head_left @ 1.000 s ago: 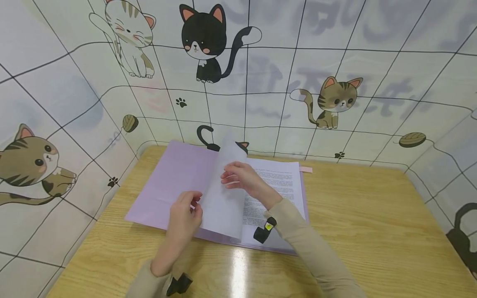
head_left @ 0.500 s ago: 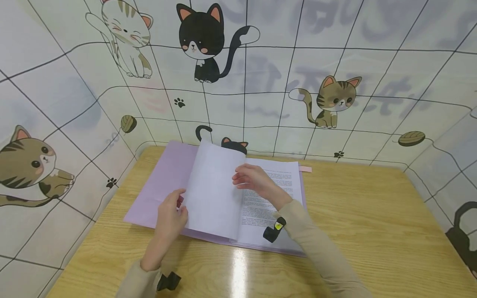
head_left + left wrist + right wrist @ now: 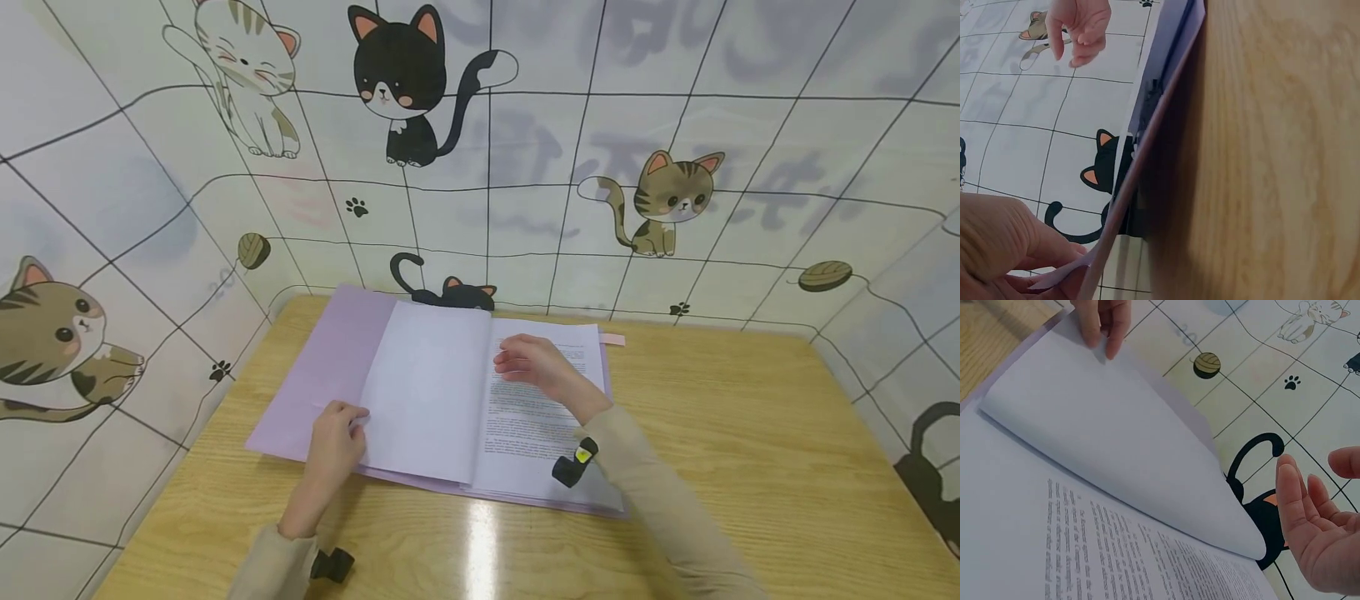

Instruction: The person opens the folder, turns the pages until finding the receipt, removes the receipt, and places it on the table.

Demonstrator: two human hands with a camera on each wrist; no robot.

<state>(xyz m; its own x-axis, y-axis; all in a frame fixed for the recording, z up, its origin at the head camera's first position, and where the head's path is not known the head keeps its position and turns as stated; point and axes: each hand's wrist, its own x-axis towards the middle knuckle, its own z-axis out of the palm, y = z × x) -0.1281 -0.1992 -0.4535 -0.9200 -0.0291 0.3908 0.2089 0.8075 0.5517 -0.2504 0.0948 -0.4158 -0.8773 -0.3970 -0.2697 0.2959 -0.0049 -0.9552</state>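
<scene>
A lilac folder (image 3: 318, 387) lies open on the table with sheets in it. On its left side rests a turned sheet of paper (image 3: 427, 392), blank face up. To the right is a printed page (image 3: 525, 425) of dense text. My left hand (image 3: 333, 437) is at the turned sheet's left edge; the left wrist view shows a paper edge (image 3: 1063, 274) between thumb and fingers. My right hand (image 3: 547, 371) hovers over the printed page, fingers loosely bent and apart from the paper; the right wrist view shows nothing in that hand (image 3: 1325, 534).
A pink tab (image 3: 613, 340) sticks out at the folder's right edge. The wooden table (image 3: 720, 442) extends to both sides and in front. Behind and beside it stand walls (image 3: 540, 208) with a printed cat pattern. Each wrist wears a small black camera (image 3: 576, 462).
The sheet, raised upright before, has come down flat to the left. My left hand moved left and down with its edge. My right hand drew away to the right.
</scene>
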